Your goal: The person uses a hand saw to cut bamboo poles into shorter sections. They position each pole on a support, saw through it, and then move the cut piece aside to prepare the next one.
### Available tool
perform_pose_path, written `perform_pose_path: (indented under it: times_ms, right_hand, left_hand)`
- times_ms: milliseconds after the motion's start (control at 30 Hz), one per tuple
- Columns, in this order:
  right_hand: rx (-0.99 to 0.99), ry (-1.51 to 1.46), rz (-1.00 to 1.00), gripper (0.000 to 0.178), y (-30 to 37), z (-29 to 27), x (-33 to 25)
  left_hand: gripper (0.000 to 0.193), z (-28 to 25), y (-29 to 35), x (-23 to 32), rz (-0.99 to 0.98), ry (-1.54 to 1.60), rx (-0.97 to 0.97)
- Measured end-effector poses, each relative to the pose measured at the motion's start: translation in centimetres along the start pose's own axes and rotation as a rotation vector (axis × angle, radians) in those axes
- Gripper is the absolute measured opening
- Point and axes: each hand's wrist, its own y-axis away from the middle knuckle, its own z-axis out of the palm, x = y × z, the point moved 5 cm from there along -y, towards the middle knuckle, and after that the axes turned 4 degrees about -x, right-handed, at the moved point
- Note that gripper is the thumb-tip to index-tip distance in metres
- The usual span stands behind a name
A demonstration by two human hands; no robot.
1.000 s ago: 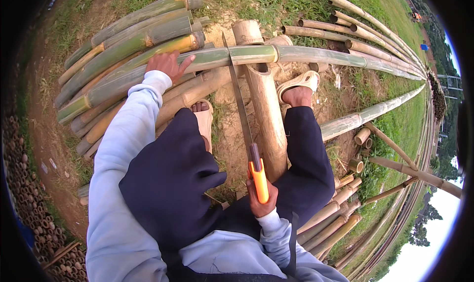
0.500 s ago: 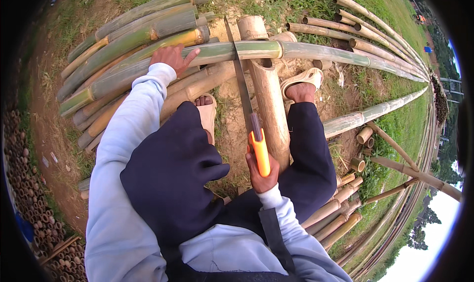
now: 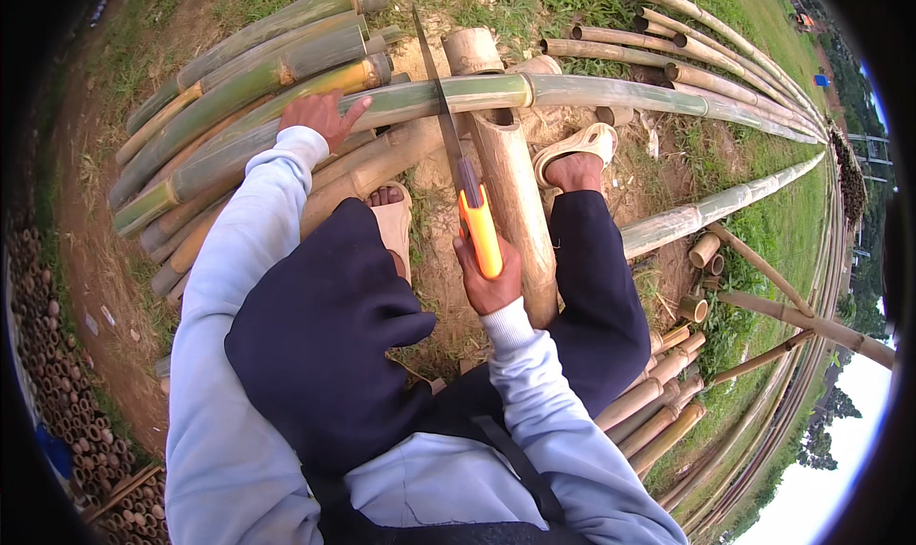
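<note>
A long green bamboo pole [image 3: 477, 93] lies crosswise in front of me. My left hand [image 3: 320, 120] holds it down, fingers bent over its far side and thumb stretched along it. My right hand [image 3: 493, 276] is closed round the orange handle of a hand saw [image 3: 450, 135]. The saw's long blade crosses the pole a little left of a node, pointing away from me; how deep it sits in the bamboo cannot be seen. Under the pole, just right of the blade, a thick bamboo post [image 3: 515, 197] runs back toward my right leg.
Cut green bamboo lengths [image 3: 315, 53] are stacked on the left. Several long poles [image 3: 725, 58] lie at far right. Another pole [image 3: 720, 211] stretches right, near short offcuts [image 3: 694, 308] and a bamboo frame [image 3: 811, 330]. My sandalled feet [image 3: 577, 158] flank the post. Bamboo ends [image 3: 72, 402] are piled lower left.
My right hand has pushed the saw forward and slightly left, so more blade extends beyond the pole. My left hand keeps its hold on the pole.
</note>
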Motion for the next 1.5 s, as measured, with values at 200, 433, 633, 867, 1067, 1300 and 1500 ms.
perform_pose_path:
  times_ms: [200,433,633,867,1067,1300,1500]
  right_hand:
    - [0.033,0.064,0.045,0.027,12.3,-3.8,-0.5]
    - [0.054,0.024,-0.151,0.021,-7.3,1.3,-1.8]
    - [0.026,-0.019,0.131,0.012,10.0,-2.3,1.4]
    - [0.018,0.042,-0.020,0.015,-1.3,-0.1,0.5]
    - [0.050,-0.076,-0.053,0.024,-4.2,1.0,0.6]
    - [0.071,0.027,0.077,0.014,12.1,-3.2,0.5]
    - [0.037,-0.010,-0.110,0.024,-7.1,1.3,0.1]
  left_hand:
    - [0.080,-0.5,0.3,0.4,-0.014,-0.019,-0.022]
    - [0.082,-0.3,0.0,0.9,0.022,-0.020,0.025]
    - [0.081,-0.1,0.3,0.1,0.003,-0.011,0.047]
    - [0.081,-0.2,0.3,0.8,-0.019,-0.015,0.007]
    - [0.082,-1.0,0.0,0.9,-0.002,-0.001,-0.023]
    - [0.080,-0.3,0.1,0.4,-0.020,0.008,-0.035]
    - [0.080,-0.9,-0.7,1.5,0.006,-0.009,-0.043]
